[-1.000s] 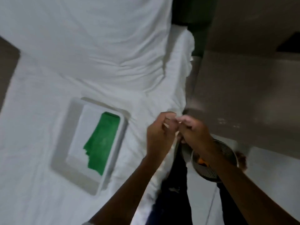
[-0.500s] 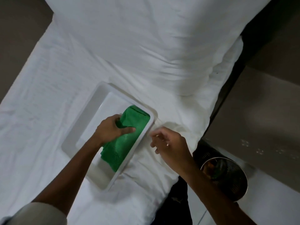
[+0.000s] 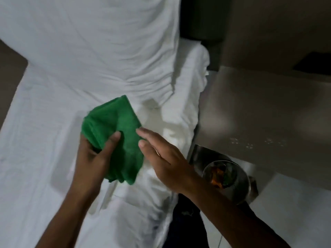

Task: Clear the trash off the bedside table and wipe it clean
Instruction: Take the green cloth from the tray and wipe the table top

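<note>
My left hand grips the folded green cloth, thumb pressed on top, above the white bed. My right hand is flat with its fingers spread open, touching the cloth's right edge. Half a second ago the cloth lay in the tray; now it is lifted.

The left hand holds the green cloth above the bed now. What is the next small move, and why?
Probably carry the green cloth rightwards to the bedside table and begin wiping. The left hand already grips the cloth, the open right hand touches its edge, the table top shows no trash, and the metal bin below already holds some.
</note>
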`<state>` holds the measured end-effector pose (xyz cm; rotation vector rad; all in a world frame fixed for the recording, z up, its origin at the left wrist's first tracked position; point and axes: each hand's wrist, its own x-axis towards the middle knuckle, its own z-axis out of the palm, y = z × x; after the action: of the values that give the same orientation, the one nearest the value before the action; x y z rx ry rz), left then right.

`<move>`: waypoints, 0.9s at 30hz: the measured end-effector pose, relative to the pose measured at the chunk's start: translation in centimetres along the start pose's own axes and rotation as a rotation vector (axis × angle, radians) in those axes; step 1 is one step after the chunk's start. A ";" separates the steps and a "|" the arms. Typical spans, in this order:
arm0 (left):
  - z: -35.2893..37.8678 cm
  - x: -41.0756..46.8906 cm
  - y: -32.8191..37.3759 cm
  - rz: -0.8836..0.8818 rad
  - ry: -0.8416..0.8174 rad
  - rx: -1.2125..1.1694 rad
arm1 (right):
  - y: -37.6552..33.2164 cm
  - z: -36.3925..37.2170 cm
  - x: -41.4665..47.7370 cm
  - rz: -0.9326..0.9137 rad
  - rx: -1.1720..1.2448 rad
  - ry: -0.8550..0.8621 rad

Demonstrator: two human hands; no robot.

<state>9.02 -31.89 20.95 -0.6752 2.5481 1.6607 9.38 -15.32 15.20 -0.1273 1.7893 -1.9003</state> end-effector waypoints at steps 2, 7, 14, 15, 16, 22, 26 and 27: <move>5.7 -2.1 1.2 -0.022 -0.110 -0.054 | 0.8 -3.0 -1.3 0.110 0.229 0.018; 20.5 -5.0 -0.9 -0.447 -0.471 -0.379 | 7.9 -13.0 -5.6 0.282 0.807 0.345; 31.3 -5.8 -13.3 -0.327 -0.613 0.230 | 16.0 -26.1 -12.4 0.450 0.108 1.115; 31.2 -5.6 -15.8 -0.223 -0.587 0.440 | 16.7 -28.2 -12.6 0.463 -0.105 1.158; 30.9 -5.2 -18.4 -0.184 -0.568 0.569 | 17.7 -30.3 -12.5 0.500 -0.320 1.166; 30.0 -3.1 -31.2 -0.389 -0.847 0.928 | 23.9 -35.4 -9.0 0.769 -1.126 0.625; 30.6 -2.5 -34.0 -0.248 -0.903 1.007 | 25.8 -32.4 -7.8 0.808 -1.173 0.613; 30.6 -2.3 -34.3 -0.241 -0.912 1.037 | 26.0 -31.1 -7.5 0.816 -1.146 0.598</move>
<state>17.30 -15.88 -21.35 -0.0637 2.0418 0.2566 10.94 16.24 -11.28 0.7230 2.5381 -0.2184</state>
